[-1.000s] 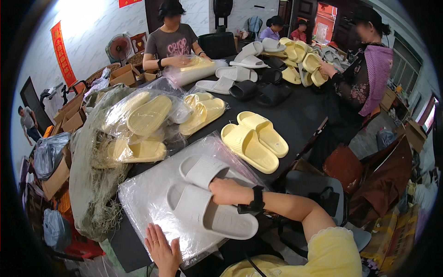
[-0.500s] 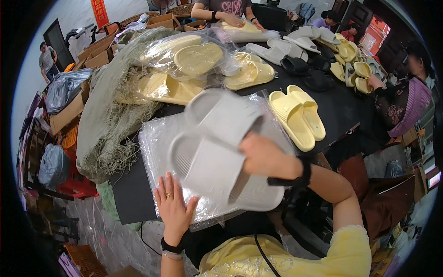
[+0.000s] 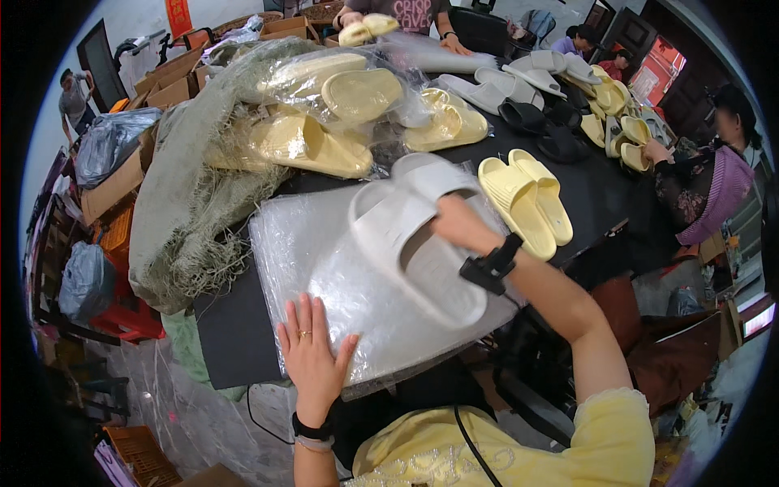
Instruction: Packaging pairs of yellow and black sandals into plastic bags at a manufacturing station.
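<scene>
My right hand (image 3: 464,224) is closed on a pair of light grey slide slippers (image 3: 393,219), gripping them near the inner edges of their straps. The slippers are slightly blurred, over the right part of a stack of clear plastic bags (image 3: 304,252). My left hand (image 3: 315,349) lies flat on the near edge of that stack, fingers spread and holding nothing. A pair of yellow slide slippers (image 3: 527,203) sits on the black table (image 3: 221,349) just right of the stack.
Bagged yellow slippers (image 3: 324,146) lie beyond the stack, beside a greenish woven sack (image 3: 174,219). Grey slippers (image 3: 507,85), black slippers (image 3: 523,116) and more yellow ones fill the far right. A person (image 3: 698,174) handles slippers there; another person (image 3: 418,15) stands across the table.
My right hand has moved the grey slippers away and to the right, uncovering more of the bag stack. My left hand stays flat. The person opposite has lifted yellow slippers.
</scene>
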A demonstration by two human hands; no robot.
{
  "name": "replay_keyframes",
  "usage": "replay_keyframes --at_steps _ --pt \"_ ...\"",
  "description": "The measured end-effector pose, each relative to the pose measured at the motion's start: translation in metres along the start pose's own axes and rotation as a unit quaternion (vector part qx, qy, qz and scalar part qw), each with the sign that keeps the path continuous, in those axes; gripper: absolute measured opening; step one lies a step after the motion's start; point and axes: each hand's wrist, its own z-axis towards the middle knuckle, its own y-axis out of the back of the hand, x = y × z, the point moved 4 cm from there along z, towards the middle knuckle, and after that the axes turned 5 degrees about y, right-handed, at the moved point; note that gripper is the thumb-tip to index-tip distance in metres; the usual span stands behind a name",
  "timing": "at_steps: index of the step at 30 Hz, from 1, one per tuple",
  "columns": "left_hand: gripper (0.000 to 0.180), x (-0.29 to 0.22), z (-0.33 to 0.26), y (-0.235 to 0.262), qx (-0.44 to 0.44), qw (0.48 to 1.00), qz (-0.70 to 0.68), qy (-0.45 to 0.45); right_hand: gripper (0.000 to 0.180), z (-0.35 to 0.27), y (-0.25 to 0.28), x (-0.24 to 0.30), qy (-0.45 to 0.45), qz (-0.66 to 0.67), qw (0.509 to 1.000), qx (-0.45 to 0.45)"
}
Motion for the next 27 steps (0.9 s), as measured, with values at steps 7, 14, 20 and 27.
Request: replay_keyframes --at_steps 7,14,20,27 --pt "0.070 -0.002 0.005 -0.004 0.006 1.000 0.001 -0.012 0.031 -0.030 0.063 -0.042 -0.044 -0.017 0.994 -0.104" --pt "0.069 -0.001 0.004 -0.003 0.017 1.000 0.010 -0.004 0.019 -0.110 0.004 0.032 0.082 -0.024 0.993 0.084" --pt "0.070 -0.003 0.003 -0.005 0.025 0.999 0.022 -0.013 0.032 -0.106 0.050 -0.044 0.028 -0.075 0.997 0.016" --pt "0.070 -0.004 0.005 -0.002 0.013 1.000 0.020 -0.009 0.030 -0.089 0.125 -0.167 -0.076 -0.258 0.956 -0.118"
